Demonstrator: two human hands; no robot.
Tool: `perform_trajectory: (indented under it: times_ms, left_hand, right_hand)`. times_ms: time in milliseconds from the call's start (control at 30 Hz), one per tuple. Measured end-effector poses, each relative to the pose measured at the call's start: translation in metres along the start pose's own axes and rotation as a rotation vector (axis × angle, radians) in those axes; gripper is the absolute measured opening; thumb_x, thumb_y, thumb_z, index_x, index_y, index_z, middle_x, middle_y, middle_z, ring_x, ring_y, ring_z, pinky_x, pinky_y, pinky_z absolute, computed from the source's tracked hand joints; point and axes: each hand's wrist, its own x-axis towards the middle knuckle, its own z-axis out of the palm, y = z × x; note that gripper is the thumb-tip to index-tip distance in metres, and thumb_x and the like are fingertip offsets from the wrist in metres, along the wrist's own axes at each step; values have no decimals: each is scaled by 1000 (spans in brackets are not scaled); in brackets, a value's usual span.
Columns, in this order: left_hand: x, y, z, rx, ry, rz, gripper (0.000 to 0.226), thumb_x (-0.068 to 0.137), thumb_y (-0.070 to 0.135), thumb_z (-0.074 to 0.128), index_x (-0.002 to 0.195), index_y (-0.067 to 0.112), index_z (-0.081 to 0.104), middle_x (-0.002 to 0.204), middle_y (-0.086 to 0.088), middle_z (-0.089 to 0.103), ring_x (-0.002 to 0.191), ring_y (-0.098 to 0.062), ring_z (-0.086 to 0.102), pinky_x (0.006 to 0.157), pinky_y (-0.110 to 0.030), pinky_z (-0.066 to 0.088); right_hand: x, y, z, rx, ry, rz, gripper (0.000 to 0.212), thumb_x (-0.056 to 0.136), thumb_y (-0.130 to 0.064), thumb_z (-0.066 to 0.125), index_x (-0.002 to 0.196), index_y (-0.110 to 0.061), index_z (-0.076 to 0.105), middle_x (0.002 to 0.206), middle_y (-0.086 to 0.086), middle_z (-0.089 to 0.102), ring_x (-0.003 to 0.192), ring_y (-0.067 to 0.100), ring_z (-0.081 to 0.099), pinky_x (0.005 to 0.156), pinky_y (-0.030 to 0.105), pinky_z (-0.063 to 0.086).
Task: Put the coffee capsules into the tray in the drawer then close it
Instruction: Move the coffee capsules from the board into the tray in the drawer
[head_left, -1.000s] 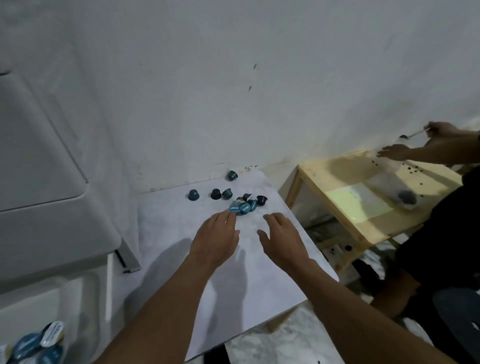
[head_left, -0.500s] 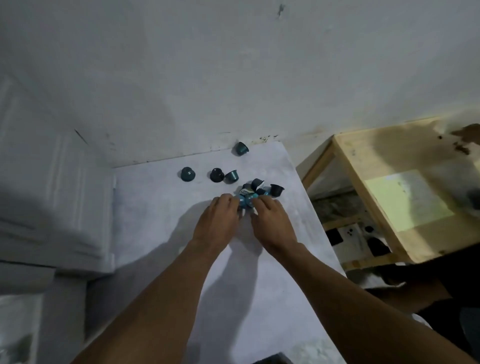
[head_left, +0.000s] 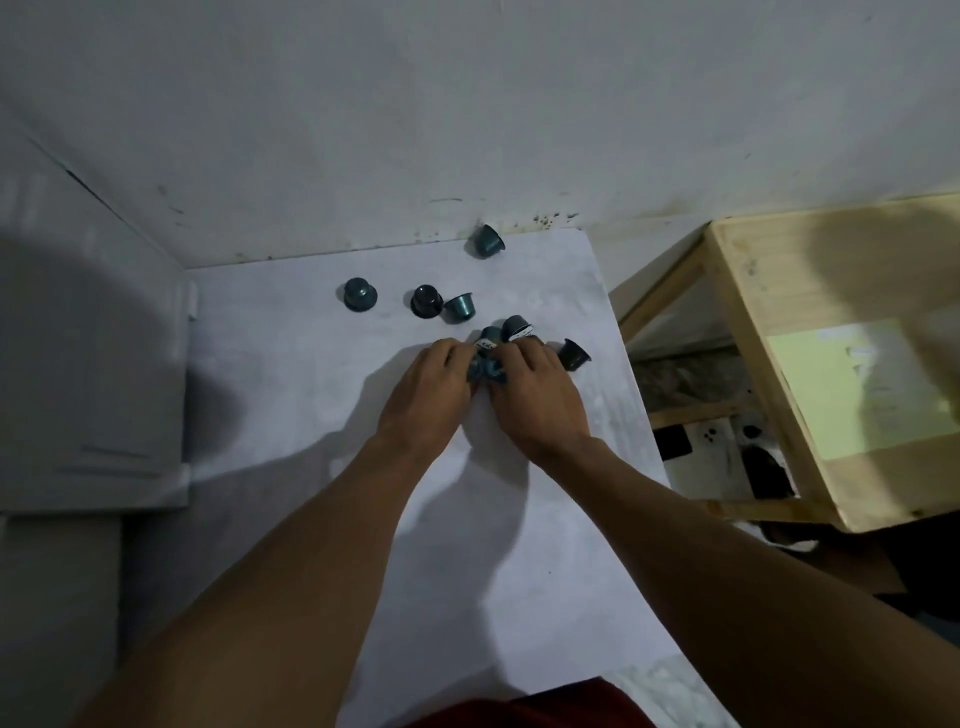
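Observation:
Several dark teal coffee capsules lie on a white tabletop (head_left: 291, 364). A cluster of blue capsules (head_left: 487, 368) sits between my two hands, which press together around it. My left hand (head_left: 427, 392) curls on the cluster's left side, my right hand (head_left: 535, 391) on its right. Two capsules (head_left: 511, 330) with white lids poke out just beyond my fingertips. Loose ones lie further back: one capsule (head_left: 359, 294) at left, a pair (head_left: 442, 303) in the middle, one (head_left: 489, 241) by the wall, one (head_left: 573, 354) right of my right hand. The drawer and tray are out of view.
A white wall (head_left: 467, 104) rises right behind the tabletop. A white cabinet (head_left: 88, 364) flanks the table on the left. A low wooden table (head_left: 857, 364) with a pale yellow sheet stands to the right, with clutter beneath it.
My hands moved forward from apart and open to closed together around the blue capsule cluster. The view tilted down, so the drawer at lower left and the other person at right left the frame.

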Motion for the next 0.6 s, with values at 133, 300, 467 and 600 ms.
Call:
perform_trajectory:
  times_ms: [133, 300, 467, 600]
  left_hand:
    - [-1, 0, -5, -24, 18, -8, 30, 78, 1, 70, 107, 3, 61, 102, -14, 62, 89, -30, 62, 74, -39, 55]
    - [-10, 1, -20, -15, 23, -39, 30, 84, 8, 64, 113, 5, 57, 111, -13, 58, 99, -29, 59, 84, -41, 52]
    - [-28, 7, -48, 57, 37, -1, 43, 84, 9, 66, 125, 5, 53, 119, -13, 56, 106, -29, 57, 91, -36, 46]
    - [-47, 12, -79, 66, 42, 30, 50, 88, 16, 62, 134, 9, 45, 128, -8, 51, 115, -23, 50, 97, -28, 39]
  right_hand:
    - [1, 3, -3, 33, -2, -20, 24, 95, -21, 47, 115, -13, 57, 117, 9, 60, 104, 27, 53, 89, 39, 47]
    - [-5, 0, -18, 82, -21, -27, 31, 96, -22, 50, 125, -12, 52, 126, 10, 56, 112, 27, 50, 95, 38, 45]
    - [-21, -12, -41, 120, -23, -41, 45, 91, -18, 59, 133, -9, 46, 136, 12, 49, 119, 29, 49, 101, 35, 41]
    - [-44, -30, -62, 112, 46, -50, 46, 91, -18, 59, 134, -8, 47, 137, 10, 47, 118, 27, 50, 100, 32, 40]
